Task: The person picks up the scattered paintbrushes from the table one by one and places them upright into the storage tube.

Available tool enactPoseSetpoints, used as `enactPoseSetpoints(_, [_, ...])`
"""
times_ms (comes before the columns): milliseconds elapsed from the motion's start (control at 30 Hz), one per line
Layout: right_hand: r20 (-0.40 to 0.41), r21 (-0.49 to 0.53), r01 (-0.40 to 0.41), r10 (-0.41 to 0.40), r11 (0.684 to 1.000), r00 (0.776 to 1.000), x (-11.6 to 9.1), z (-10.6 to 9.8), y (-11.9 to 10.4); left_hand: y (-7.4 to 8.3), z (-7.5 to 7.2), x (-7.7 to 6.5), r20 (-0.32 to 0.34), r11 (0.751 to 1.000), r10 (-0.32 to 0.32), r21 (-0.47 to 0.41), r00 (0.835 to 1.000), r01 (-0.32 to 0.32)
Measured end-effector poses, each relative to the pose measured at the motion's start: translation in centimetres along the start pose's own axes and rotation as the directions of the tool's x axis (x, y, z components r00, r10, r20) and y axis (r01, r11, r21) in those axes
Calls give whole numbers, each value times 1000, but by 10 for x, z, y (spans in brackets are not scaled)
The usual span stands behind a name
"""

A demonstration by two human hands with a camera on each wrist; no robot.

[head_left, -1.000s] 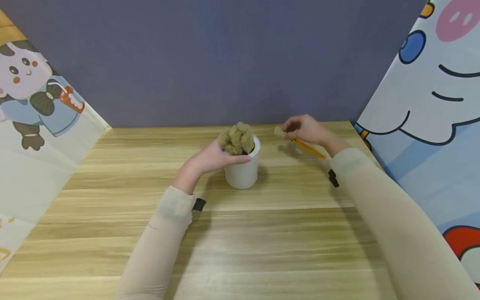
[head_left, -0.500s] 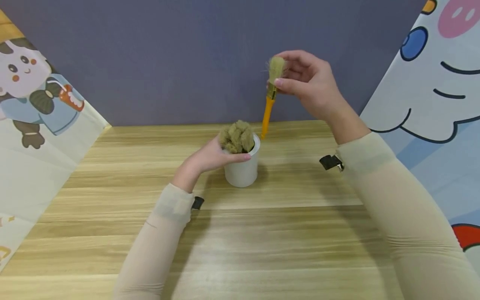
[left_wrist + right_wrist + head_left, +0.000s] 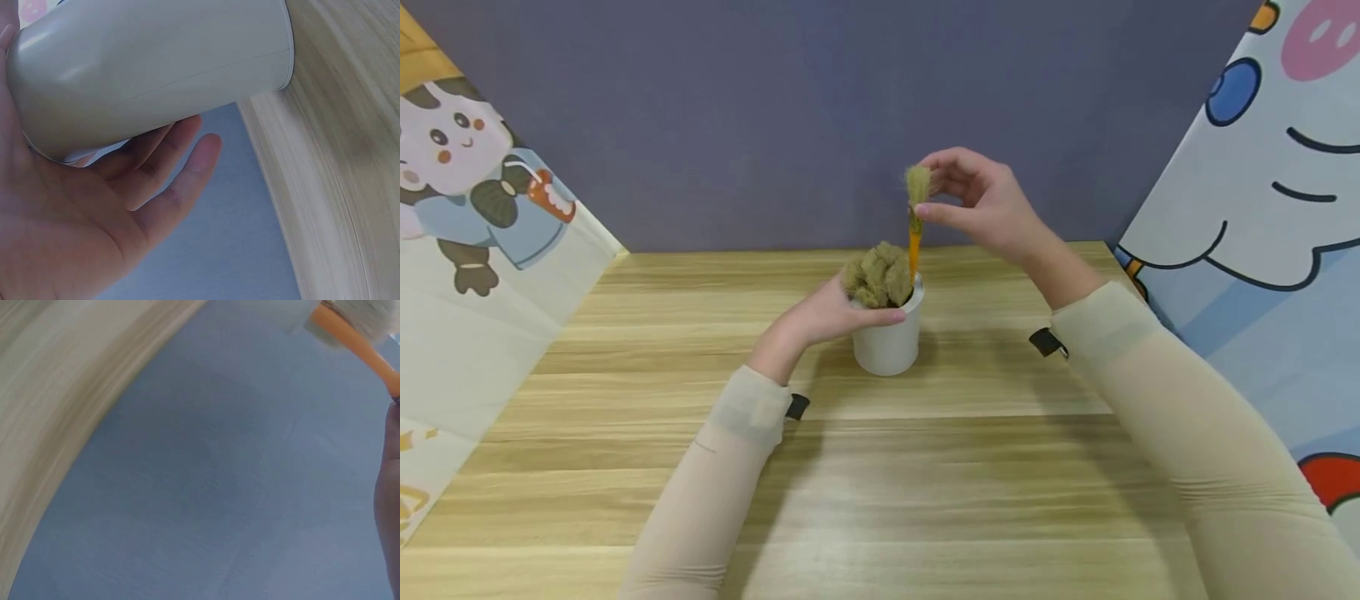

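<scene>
A white cylindrical cup (image 3: 886, 346) stands upright on the wooden table, and its smooth wall (image 3: 156, 69) fills the top of the left wrist view. Tan bristle tufts (image 3: 877, 275) crowd its mouth. My left hand (image 3: 823, 317) grips the cup near the rim, thumb across the front and fingers behind. Above the cup's right side, my right hand (image 3: 992, 204) pinches a paintbrush (image 3: 917, 200), bristles up, between thumb and fingers. Its orange handle (image 3: 350, 334) points down into the cup's mouth at the right rim; the handle's lower end is hidden in the head view.
The wood-grain table (image 3: 925, 492) reaches back to a dark grey-blue wall (image 3: 775, 125). Cartoon-printed panels border it at the left (image 3: 482, 333) and right (image 3: 1240, 200). A black strap piece (image 3: 1047, 342) sticks out at the right wrist.
My right hand has lifted the brush from the table's right side, turned it handle-down and brought it left and down to the cup. The left hand has stayed on the cup.
</scene>
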State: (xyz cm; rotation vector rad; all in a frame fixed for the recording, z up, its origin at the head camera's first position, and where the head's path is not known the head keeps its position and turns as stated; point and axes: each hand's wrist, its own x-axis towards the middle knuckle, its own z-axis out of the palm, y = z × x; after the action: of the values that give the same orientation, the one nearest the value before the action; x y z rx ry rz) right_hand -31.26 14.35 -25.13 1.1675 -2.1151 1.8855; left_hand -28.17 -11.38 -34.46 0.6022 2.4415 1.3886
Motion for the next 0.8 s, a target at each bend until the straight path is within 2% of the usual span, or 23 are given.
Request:
enactPoseSetpoints(100, [8,-31,-33,33,999,999,-1,3,2,-1,0,0,-7,1000,11,9,1000,-11])
enactPoseSetpoints(233, [30,-123,-72,76,990,997,-4,6,9,-2,0,1,-8,1000,18,10,1000,-18])
enactPoseSetpoints(433, [114,-299,-127,168,946,979,-17,8,31,-3,2,3,-4,1000,4,17,1000,-4])
enactPoseSetpoints(567, [153,-366,-108,174,925,973,-29,7,43,-3,3,3,-12,999,-20,39,1000,21])
enactPoseSetpoints(733, [156,-385,-37,105,922,982,-33,8,47,-2,3,3,-19,999,-14,47,1000,15])
enactPoseSetpoints(800, [190,-416,-2,89,910,978,-30,10,46,-1,2,3,-19,999,-8,36,1000,8])
